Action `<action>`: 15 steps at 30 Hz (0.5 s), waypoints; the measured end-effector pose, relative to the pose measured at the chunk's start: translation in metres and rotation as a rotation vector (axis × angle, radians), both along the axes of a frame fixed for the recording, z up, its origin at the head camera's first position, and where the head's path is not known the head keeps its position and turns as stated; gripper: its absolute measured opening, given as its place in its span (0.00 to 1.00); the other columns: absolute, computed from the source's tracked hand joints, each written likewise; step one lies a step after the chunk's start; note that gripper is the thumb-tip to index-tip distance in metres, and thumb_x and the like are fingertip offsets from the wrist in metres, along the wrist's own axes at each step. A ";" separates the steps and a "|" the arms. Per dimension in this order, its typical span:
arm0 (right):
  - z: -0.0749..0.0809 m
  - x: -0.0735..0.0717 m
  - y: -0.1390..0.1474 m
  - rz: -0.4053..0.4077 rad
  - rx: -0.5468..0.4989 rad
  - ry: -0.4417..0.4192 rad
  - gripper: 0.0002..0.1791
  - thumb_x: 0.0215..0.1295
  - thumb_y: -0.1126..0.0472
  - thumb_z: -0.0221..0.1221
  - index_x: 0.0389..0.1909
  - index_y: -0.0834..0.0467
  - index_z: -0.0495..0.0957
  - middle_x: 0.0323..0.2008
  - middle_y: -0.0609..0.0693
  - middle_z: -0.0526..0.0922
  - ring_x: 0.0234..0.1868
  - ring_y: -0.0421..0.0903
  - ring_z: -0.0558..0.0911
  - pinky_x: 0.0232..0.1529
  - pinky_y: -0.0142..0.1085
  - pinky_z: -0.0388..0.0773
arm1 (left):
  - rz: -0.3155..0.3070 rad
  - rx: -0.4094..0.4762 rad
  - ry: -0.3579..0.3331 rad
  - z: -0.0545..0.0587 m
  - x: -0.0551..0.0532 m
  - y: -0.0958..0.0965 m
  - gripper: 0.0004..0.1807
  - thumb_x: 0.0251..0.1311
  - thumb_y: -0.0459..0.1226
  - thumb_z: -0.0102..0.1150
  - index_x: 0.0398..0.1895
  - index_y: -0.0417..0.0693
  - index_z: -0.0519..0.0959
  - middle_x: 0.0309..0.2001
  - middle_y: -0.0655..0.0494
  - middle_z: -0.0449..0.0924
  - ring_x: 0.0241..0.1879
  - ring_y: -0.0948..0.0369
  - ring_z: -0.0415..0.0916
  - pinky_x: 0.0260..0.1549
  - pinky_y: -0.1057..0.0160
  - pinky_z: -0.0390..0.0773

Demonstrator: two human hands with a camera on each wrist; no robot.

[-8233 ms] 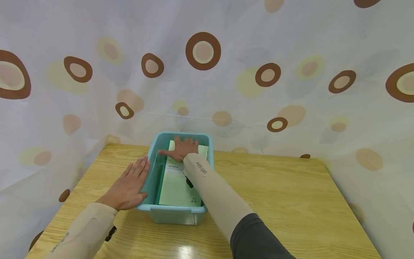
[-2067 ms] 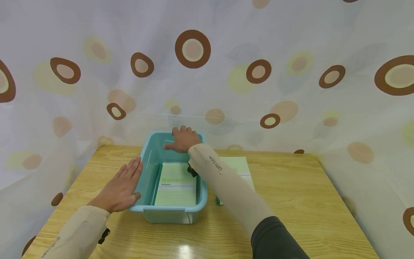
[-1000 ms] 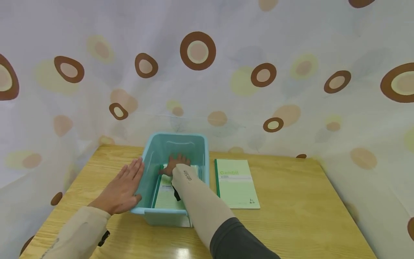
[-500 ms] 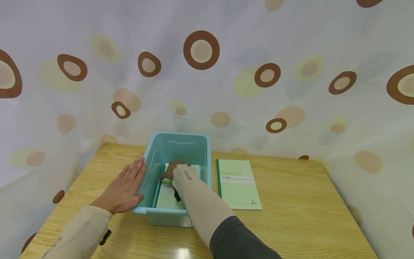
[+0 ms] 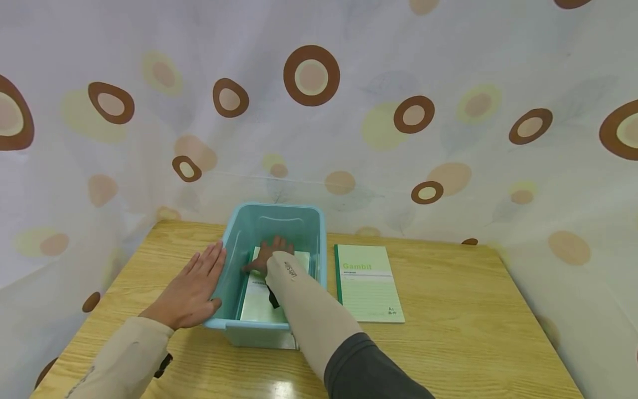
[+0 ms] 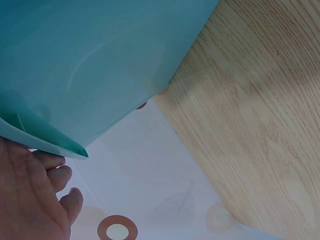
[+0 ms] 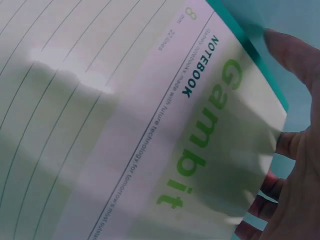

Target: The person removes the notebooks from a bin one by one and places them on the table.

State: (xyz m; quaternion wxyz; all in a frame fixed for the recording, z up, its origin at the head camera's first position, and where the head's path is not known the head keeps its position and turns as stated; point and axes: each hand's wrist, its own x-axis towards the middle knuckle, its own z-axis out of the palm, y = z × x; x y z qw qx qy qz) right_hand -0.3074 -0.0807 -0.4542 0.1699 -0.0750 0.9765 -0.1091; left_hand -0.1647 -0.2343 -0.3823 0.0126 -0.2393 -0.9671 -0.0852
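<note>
A light green Gambit notebook (image 5: 261, 302) with a darker green spine lies inside the blue plastic bin (image 5: 279, 335). My right hand (image 5: 269, 256) reaches into the bin and holds the notebook's far edge. In the right wrist view the fingers (image 7: 262, 206) curl behind that edge of the notebook (image 7: 150, 125), and the thumb lies beside the spine. My left hand (image 5: 191, 291) rests with straight fingers against the bin's left rim. The left wrist view shows its fingers (image 6: 60, 175) under the rim. Whether more notebooks lie beneath is hidden.
Another Gambit notebook (image 5: 369, 291) lies flat on the wooden table (image 5: 458, 321), right of the bin. A patterned curtain (image 5: 369, 166) surrounds the table at the back and sides.
Earlier the right hand was over a notebook in the bin; one notebook now lies on the table to the right. In the last half second the inner notebook's far edge has risen.
</note>
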 end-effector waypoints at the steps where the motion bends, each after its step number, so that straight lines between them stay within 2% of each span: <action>1: 0.000 0.000 0.000 -0.002 -0.003 0.004 0.48 0.50 0.27 0.59 0.68 0.49 0.66 0.67 0.55 0.61 0.65 0.50 0.62 0.65 0.48 0.59 | 0.001 0.001 -0.003 0.000 0.000 0.000 0.42 0.55 0.37 0.51 0.71 0.24 0.50 0.73 0.31 0.44 0.72 0.39 0.43 0.67 0.39 0.47; 8: 0.004 0.001 -0.001 -0.040 -0.029 0.008 0.50 0.51 0.26 0.58 0.70 0.50 0.60 0.67 0.55 0.62 0.65 0.52 0.63 0.66 0.49 0.59 | 0.008 0.002 -0.002 0.001 0.000 0.000 0.43 0.55 0.37 0.53 0.71 0.24 0.49 0.73 0.31 0.44 0.72 0.38 0.43 0.67 0.39 0.47; 15: -0.003 -0.003 -0.003 -0.059 -0.046 0.009 0.50 0.50 0.26 0.58 0.68 0.51 0.60 0.61 0.53 0.70 0.63 0.52 0.68 0.65 0.48 0.60 | 0.006 0.001 -0.010 0.000 0.000 0.000 0.43 0.56 0.37 0.52 0.71 0.25 0.49 0.74 0.32 0.43 0.73 0.39 0.43 0.67 0.39 0.47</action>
